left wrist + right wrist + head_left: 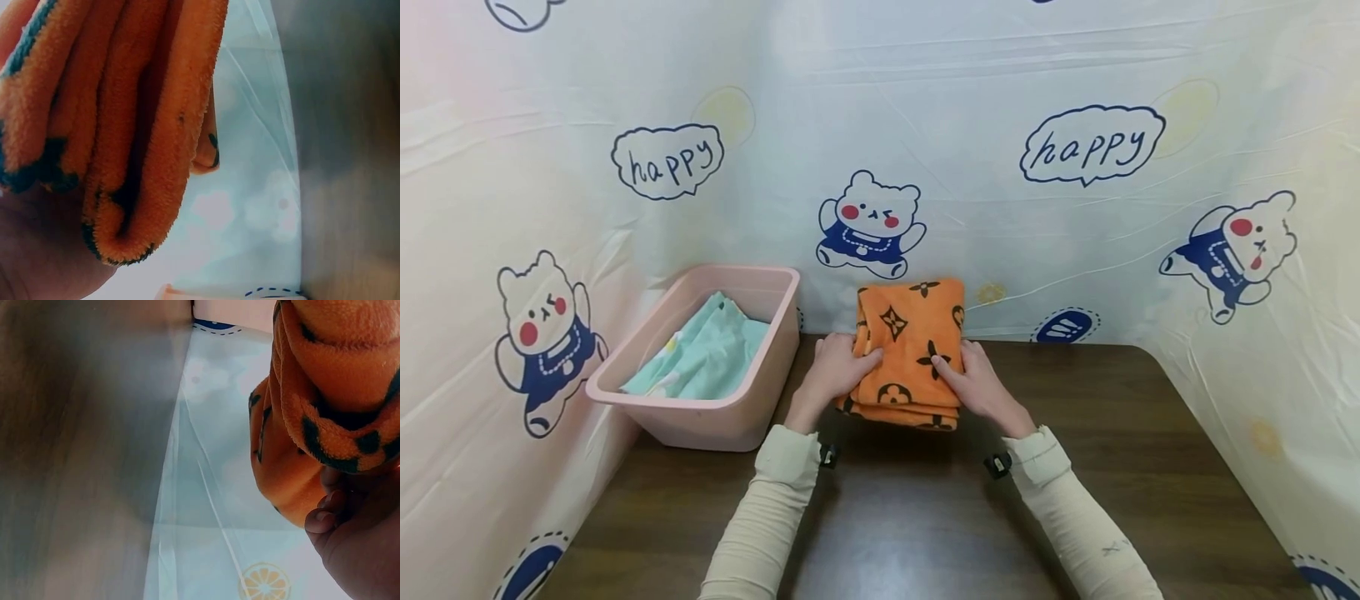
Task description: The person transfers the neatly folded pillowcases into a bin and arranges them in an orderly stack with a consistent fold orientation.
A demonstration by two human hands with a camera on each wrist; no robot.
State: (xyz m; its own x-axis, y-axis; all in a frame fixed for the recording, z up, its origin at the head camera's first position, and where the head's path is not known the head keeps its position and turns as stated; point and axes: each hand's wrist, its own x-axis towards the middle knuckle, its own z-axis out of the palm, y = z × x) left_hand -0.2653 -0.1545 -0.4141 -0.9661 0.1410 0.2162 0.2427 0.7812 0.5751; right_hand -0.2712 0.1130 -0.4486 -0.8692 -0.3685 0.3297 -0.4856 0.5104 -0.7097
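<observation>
Both hands hold a folded orange towel (pixel 910 342) with dark flower and diamond motifs, raised over the table. My left hand (pixel 838 367) grips its left side, thumb on top and fingers beneath. At the opposite side my right hand (pixel 981 379) grips in the same way, thumb lying on the upper face. Thick stacked folds of the towel (pixel 156 125) fill much of the left wrist view. In the right wrist view, curled fingers of the right hand (pixel 356 531) sit under the towel's folded edge (pixel 344 437).
A pink plastic bin (pixel 700 412) stands on the table's left side, with a mint-green cloth (pixel 722 350) inside. The brown wooden table (pixel 910 517) reaches back to a pale printed curtain (pixel 970 167), which also hangs along both sides.
</observation>
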